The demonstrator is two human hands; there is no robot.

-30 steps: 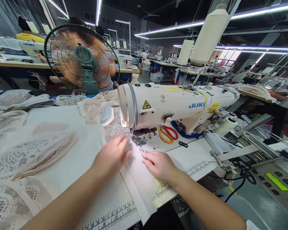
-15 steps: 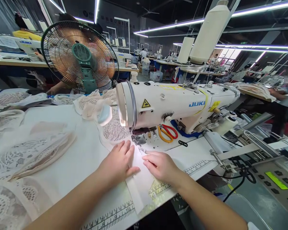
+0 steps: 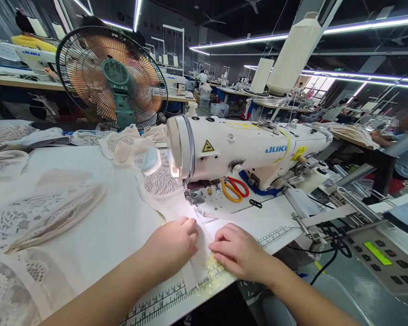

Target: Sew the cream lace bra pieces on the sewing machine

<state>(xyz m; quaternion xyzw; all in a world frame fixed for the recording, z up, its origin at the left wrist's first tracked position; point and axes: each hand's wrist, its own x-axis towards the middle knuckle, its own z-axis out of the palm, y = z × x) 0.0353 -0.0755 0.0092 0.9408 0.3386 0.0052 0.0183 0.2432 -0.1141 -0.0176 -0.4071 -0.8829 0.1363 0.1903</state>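
Pale lace fabric (image 3: 165,179) runs under the head of a white JUKI sewing machine (image 3: 224,151), and its plain white part (image 3: 200,260) hangs toward me over the table. My left hand (image 3: 173,242) is closed on this white part, its fingers curled in a pinch just in front of the needle area. To the right, my right hand (image 3: 241,251) has its fingers drawn together at the fabric's right edge; the fingertips are partly hidden. Scissors with red and orange handles (image 3: 234,189) lie on the machine bed beside a small black blade (image 3: 255,203).
Lace pieces (image 3: 54,213) lie across the left of the white table (image 3: 122,194). A green fan (image 3: 115,77) stands behind. Thread cones (image 3: 294,54) rise over the machine. A control panel (image 3: 377,253) is at right, a printed ruler (image 3: 163,305) along the front edge.
My left hand has gone from lying flat with spread fingers to a curled pinch on the fabric. My right hand has drawn back toward me, away from the needle area. The view shifted slightly.
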